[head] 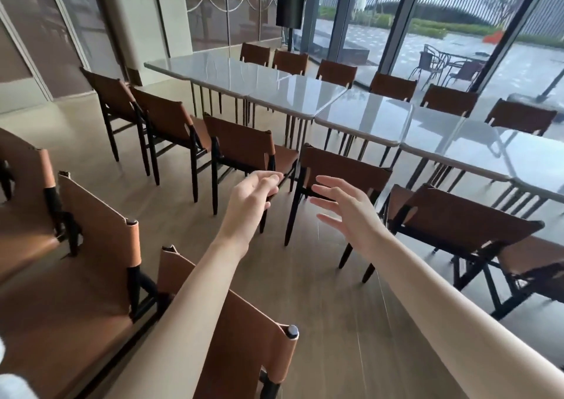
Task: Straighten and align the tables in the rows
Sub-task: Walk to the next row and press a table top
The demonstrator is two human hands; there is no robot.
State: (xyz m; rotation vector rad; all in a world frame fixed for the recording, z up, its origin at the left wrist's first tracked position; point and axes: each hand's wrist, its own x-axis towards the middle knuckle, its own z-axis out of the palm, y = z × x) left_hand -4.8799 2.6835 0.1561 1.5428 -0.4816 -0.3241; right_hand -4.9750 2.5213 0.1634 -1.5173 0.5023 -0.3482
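Both bare forearms extended forward, roughly parallel, hands well apart; left hand (248, 195) seen from the back, fingers curled loosely inward with tips bunched near the thumb, gripping nothing; right hand (348, 208) a little lower, palm facing left; right fingers (328, 182) straight and spread, thumb lowest; wrists about straight; no contact between the hands.

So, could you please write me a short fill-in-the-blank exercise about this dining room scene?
1. The row of tables has glossy ____ tops.
2. The chairs along it have ____ leather backs.
3. The left hand and right hand are holding ____.
4. Beyond the tables stands a wall of ____.

Missing words: white; brown; nothing; glass
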